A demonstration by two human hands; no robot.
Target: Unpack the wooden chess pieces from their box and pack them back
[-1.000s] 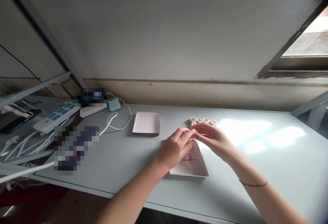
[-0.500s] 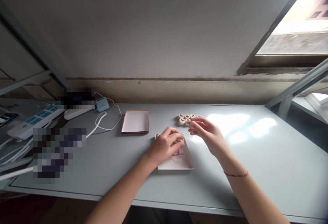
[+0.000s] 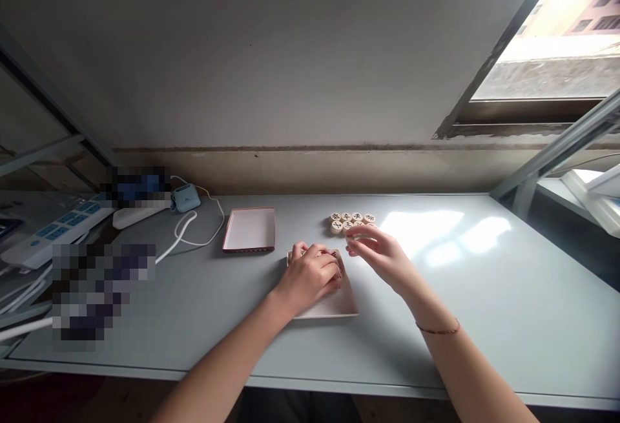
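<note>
Several round wooden pieces with dark characters (image 3: 347, 217) lie in two rows on the grey table. My right hand (image 3: 372, 247) is just in front of them, its thumb and fingers pinched on a small pale piece whose face I cannot see. My left hand (image 3: 312, 274) reaches into the shallow white box (image 3: 339, 303), fingers curled downward over its back part. A few marked pieces show partly beside those fingers; whether they grip one is hidden.
An open box lid (image 3: 249, 229) with a reddish rim lies at the back left. Farther left are a light blue device (image 3: 186, 197), white cables and a power strip (image 3: 62, 229). A wall runs behind the table (image 3: 194, 326).
More pieces show in the front row on the table. My right hand has drawn slightly back from them. My left hand's fingers have moved over the box's contents. The view has shifted slightly.
</note>
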